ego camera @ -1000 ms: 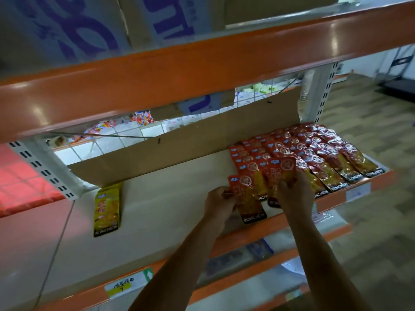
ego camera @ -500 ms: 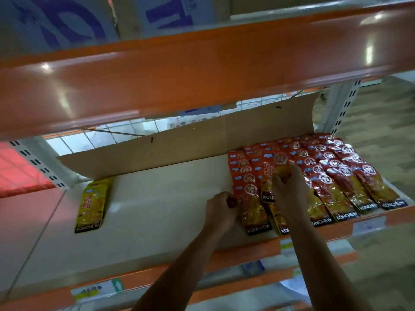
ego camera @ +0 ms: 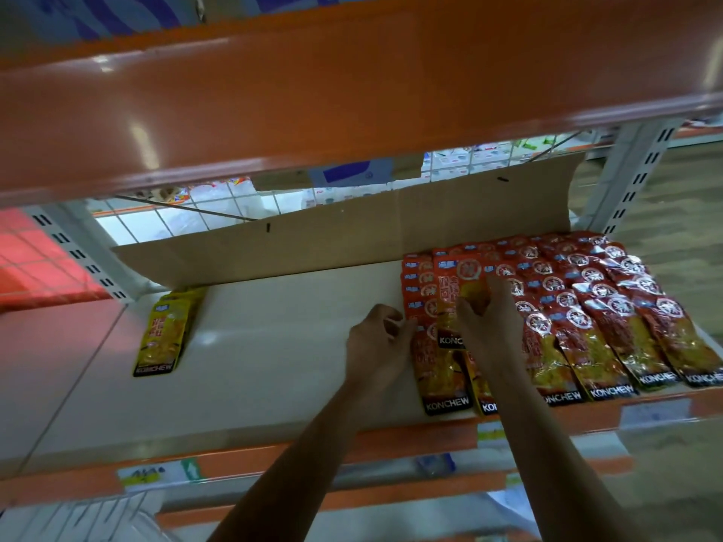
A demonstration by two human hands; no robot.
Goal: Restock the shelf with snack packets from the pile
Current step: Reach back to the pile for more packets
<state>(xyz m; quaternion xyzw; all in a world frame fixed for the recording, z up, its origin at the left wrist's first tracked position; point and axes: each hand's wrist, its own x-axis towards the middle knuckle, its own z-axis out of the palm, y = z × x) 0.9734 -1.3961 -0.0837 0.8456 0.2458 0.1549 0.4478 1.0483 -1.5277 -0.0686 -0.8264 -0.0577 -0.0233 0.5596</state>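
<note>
Rows of red snack packets (ego camera: 579, 307) lie overlapped on the right half of the pale shelf board (ego camera: 254, 346). My right hand (ego camera: 489, 322) holds one red packet (ego camera: 455, 295) over the second row from the left, thumb on its face. My left hand (ego camera: 377, 342) sits at the left edge of the leftmost row (ego camera: 434, 369), fingers curled against a packet's edge; whether it grips is unclear. A small stack of yellow packets (ego camera: 164, 334) lies at the shelf's left.
A brown cardboard sheet (ego camera: 332, 236) stands along the shelf's back. The orange beam of the shelf above (ego camera: 313, 95) hangs close over the work area. A grey upright (ego camera: 630, 178) stands at the right, with lower shelves (ego camera: 391, 498) below.
My right hand has carried a red packet farther back over the rows. The left hand stays at the leftmost row's edge. The camera has moved closer and lower.
</note>
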